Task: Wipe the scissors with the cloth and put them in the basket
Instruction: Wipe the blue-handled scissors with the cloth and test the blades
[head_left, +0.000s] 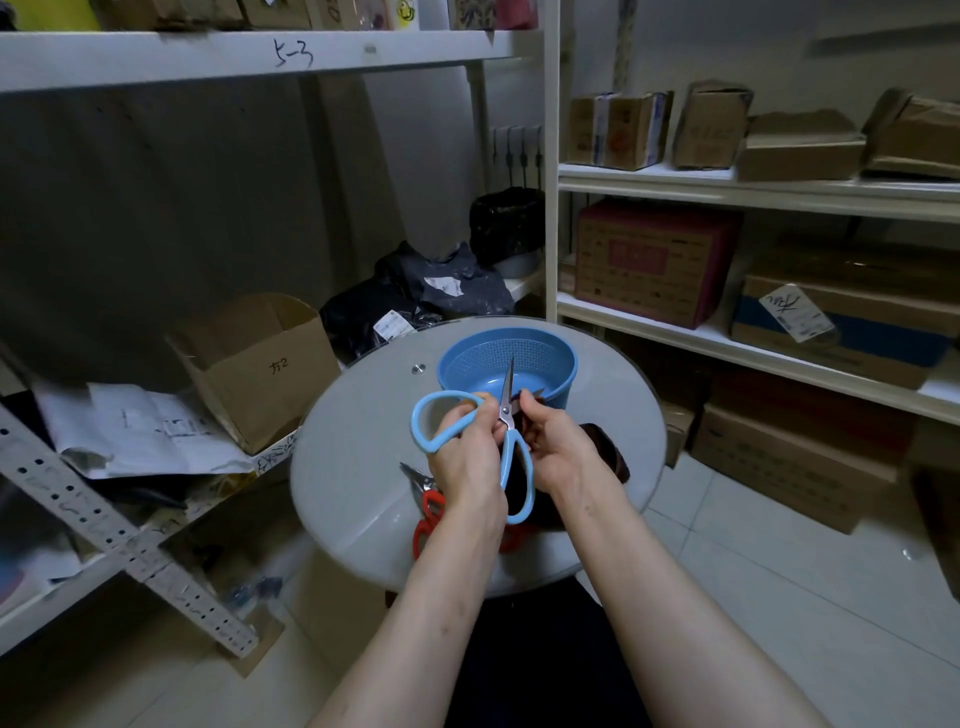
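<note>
**Storeroom table: blue scissors held up against the cloth**

Storeroom shelving (727, 187) packed with cardboard boxes stands behind and to the right of a round grey table (358, 467), seen from above.

Above the middle of the table, clear of its top, the left hand (467, 457) grips the blue scissors (506, 418). Its fingers (480, 415) curl round the shank of one handle loop, which sticks out to the left. The other loop hangs down between the two wrists. The handles are spread apart, and one bare blade points up and away, its tip showing against the basket (550, 358).

The right hand (556, 449) is just beside the pivot, on the right. Its fingertips (527, 402) are bent in and pinch a dark fold of the cloth (613, 454) close against the blades. The rest of the cloth trails under that hand onto the table. Whether the second blade is inside the fold, I cannot tell.

Red scissors (431, 509) lie on the table under the left wrist, partly hidden by the forearm, with their tips pointing to the upper left.

The basket is blue and round, and stands at the table's far edge, just beyond the hands. Only its perforated wall and smooth floor show inside.

To the left, an open box (260, 364) sits on a low shelf beside loose papers (145, 431). Black bags (415, 296) are heaped behind the table.
</note>
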